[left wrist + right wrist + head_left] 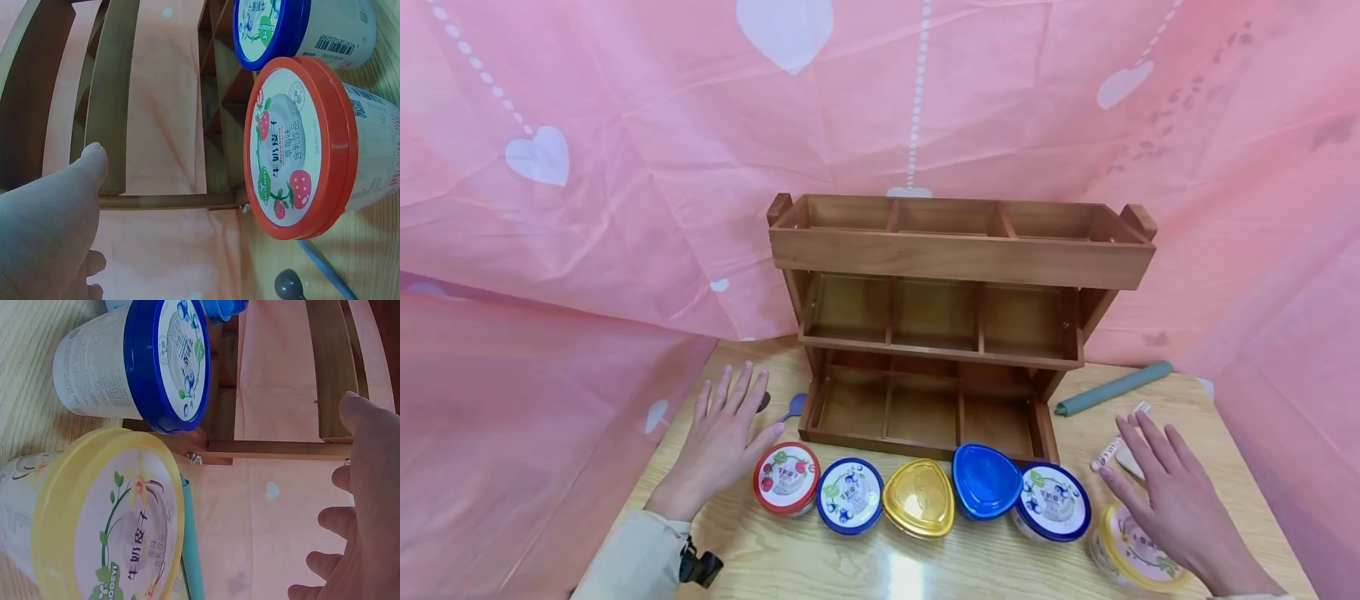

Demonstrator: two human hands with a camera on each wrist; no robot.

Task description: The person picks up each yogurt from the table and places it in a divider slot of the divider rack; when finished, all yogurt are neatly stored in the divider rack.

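Red-lidded tub (786,477): it stood upright at the left end of the row along the front of the bench (820,567), just beside your left hand; the left wrist view showed strawberries on its lid.
Yellow-lidded tub (1133,554): it sat at the right end of the row, partly under your right hand.
Left hand (724,442): your grip was apart, fingers straight and spread, palm down on or just over the bench, holding nothing.
Right hand (1172,500): your grip was likewise apart, fingers spread and empty; I could not tell whether it touched the lid below it.
Row between: two blue-lidded tubs (850,495) (1051,502), a gold triangular container (919,497) and a blue triangular container (986,480) stood close together, some touching.
Wooden rack (958,317): three tiers of open compartments stood directly behind the row, all of them bare.
Loose items: a spoon (793,407) lay by your left hand; a grey-green roll (1112,388) and a small white tube (1118,447) lay near your right.
Risk: as I judged it, a sweep of either hand could have knocked an end tub into its neighbours, because the row was packed so tightly.
Risk: the right wrist could have dragged the yellow-lidded tub toward the bench edge, which was near.
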